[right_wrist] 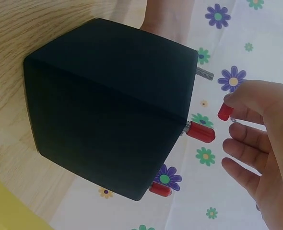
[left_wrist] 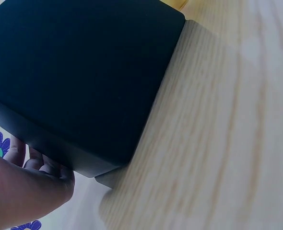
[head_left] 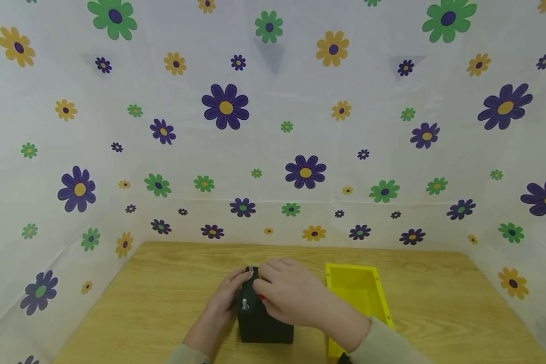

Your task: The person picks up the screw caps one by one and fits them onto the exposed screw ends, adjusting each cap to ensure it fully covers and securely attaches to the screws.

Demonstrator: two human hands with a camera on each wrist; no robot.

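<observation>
A black box (head_left: 266,326) stands on the table with bolts rising from its top. My left hand (head_left: 223,301) grips the box's left side, fingertips at the top edge beside a bare bolt (head_left: 251,269). A second bare bolt (head_left: 245,304) rises at the near left corner. My right hand (head_left: 293,293) is over the box's right part and pinches a red cap (right_wrist: 224,111) between thumb and index finger. In the right wrist view, one red cap (right_wrist: 200,132) sits on a bolt at the nearest corner and another red cap (right_wrist: 160,189) at a further corner.
A yellow open bin (head_left: 383,296) stands to the right of the box, partly behind my right forearm. The wood table (head_left: 164,283) is bordered at the back and sides by a white flowered sheet (head_left: 273,141).
</observation>
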